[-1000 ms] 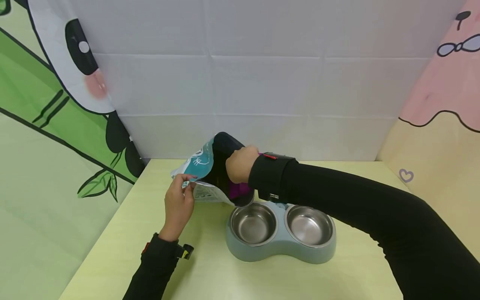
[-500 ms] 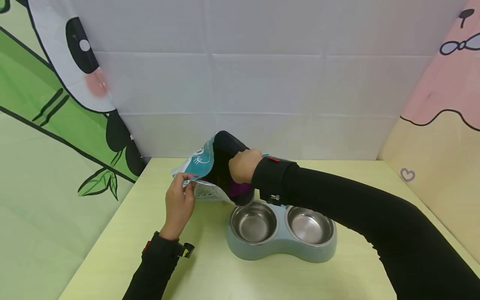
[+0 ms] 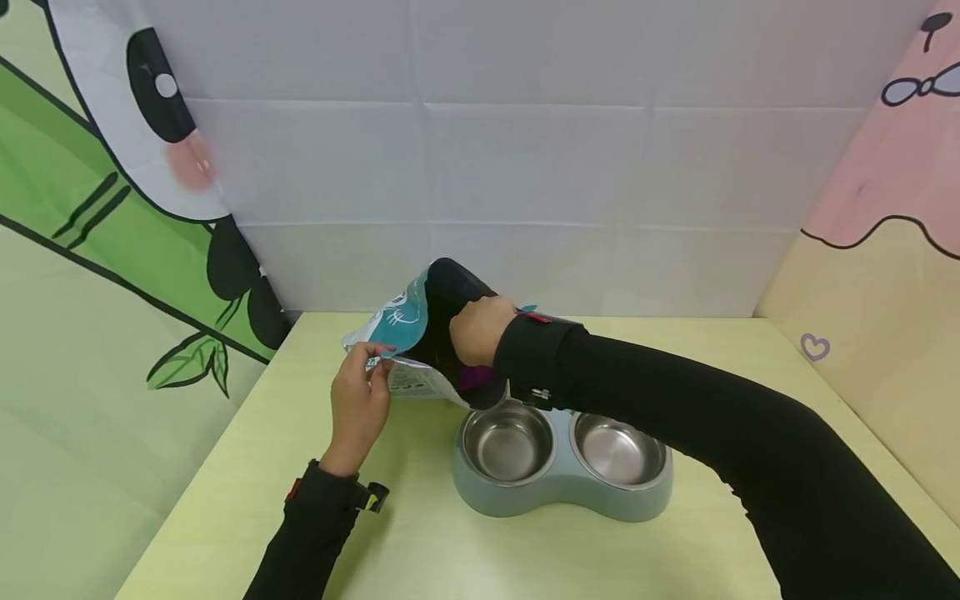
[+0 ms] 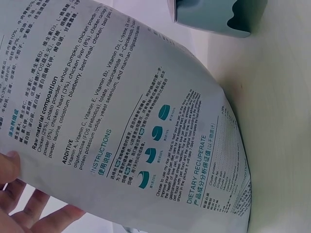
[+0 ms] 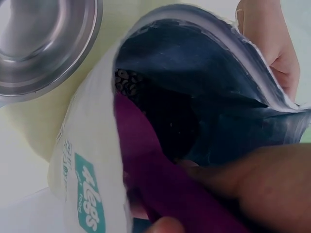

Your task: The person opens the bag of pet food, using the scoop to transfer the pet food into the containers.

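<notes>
A teal and white pet food bag (image 3: 403, 321) stands tilted on the table, its wide mouth turned toward the right. My left hand (image 3: 360, 414) pinches the near rim of the bag between thumb and fingers. Inside the mouth, my right hand (image 3: 478, 332) grips a purple scoop (image 5: 146, 145); its blade reaches down into the dark interior. Some dark brown kibble (image 5: 127, 81) shows beside the scoop in the right wrist view. How much lies on the blade cannot be seen. Printed text covers the bag's side in the left wrist view.
A light blue double pet bowl (image 3: 564, 493) with two steel dishes sits just in front of and right of the bag on the pale yellow table (image 3: 600, 558). A white cloth wall (image 3: 525, 183) rises behind, with printed cloths on both sides.
My right hand shifted slightly right, then back left into the bag with the scoop. The left hand keeps its pinch on the rim, and the bag and bowl stay put.
</notes>
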### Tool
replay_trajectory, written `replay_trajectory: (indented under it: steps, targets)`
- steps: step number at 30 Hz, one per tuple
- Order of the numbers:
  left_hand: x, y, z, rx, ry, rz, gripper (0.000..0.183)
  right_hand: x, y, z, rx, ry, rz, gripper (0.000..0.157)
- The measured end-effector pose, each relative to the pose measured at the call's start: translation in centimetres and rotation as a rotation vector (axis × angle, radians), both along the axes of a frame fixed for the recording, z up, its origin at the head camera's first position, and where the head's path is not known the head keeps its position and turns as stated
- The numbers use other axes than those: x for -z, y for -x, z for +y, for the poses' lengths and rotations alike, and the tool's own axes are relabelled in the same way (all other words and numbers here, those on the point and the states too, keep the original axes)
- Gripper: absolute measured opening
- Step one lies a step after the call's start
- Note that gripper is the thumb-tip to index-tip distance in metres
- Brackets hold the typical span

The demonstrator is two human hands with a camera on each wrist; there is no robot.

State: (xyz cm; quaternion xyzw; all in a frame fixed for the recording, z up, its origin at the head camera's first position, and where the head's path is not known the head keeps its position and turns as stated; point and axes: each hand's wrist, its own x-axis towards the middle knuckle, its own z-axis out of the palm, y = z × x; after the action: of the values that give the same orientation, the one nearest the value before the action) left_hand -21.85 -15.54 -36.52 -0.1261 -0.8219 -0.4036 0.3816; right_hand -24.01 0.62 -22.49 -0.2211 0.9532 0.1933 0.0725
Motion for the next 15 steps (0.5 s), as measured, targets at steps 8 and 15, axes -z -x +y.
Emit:
replay_trajectory:
  steps: [8,15]
  targets:
    - [0.1,0.0,0.1,0.011,-0.009,-0.009,0.013,0.6,0.4,0.3,-0.013,0.07,-0.024,0.026]
    - [0.1,0.0,0.1,0.004,-0.01,-0.013,0.014,0.7,0.8,1.1,-0.003,0.182,-0.08,0.029]
